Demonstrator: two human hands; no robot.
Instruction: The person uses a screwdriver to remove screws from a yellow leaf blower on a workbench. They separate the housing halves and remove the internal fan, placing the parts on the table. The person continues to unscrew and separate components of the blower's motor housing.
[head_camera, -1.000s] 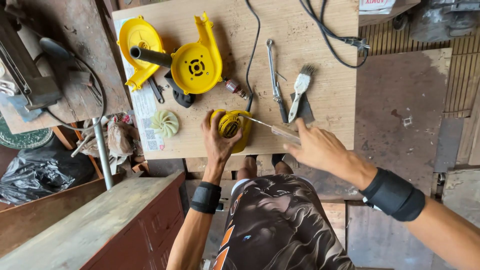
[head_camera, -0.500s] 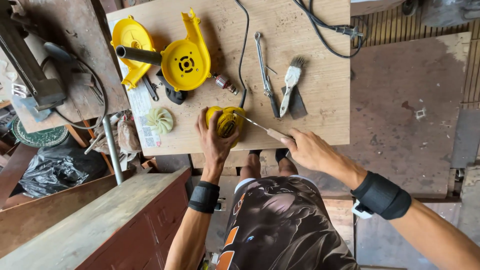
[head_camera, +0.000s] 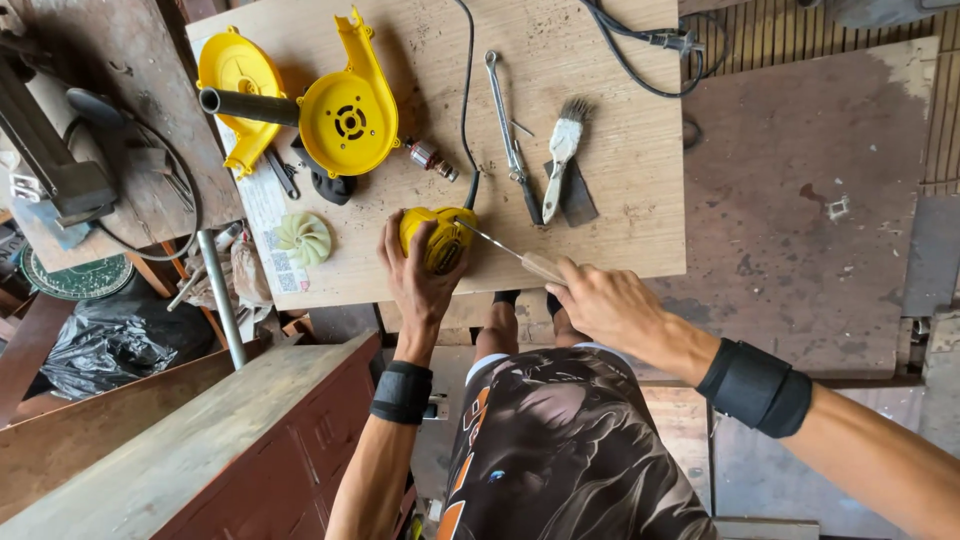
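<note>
My left hand (head_camera: 418, 277) grips a small yellow motor housing (head_camera: 440, 238) at the near edge of a plywood board (head_camera: 620, 200). A black cable runs from the housing up the board. My right hand (head_camera: 598, 300) holds a screwdriver (head_camera: 505, 250) by its pale wooden handle, and the thin metal shaft points left into the housing. Both wrists wear black bands.
On the board lie a yellow blower casing with a black tube (head_camera: 345, 115), a second yellow casing half (head_camera: 235, 75), a pale fan wheel (head_camera: 303, 238), a small motor rotor (head_camera: 430, 158), a spanner (head_camera: 505, 120), a paintbrush (head_camera: 562, 150) and a plug lead (head_camera: 650, 40). A wooden bench (head_camera: 180, 450) stands lower left.
Both hands stay on the housing and the screwdriver; only the head camera has shifted, so the board sits slightly differently in view.
</note>
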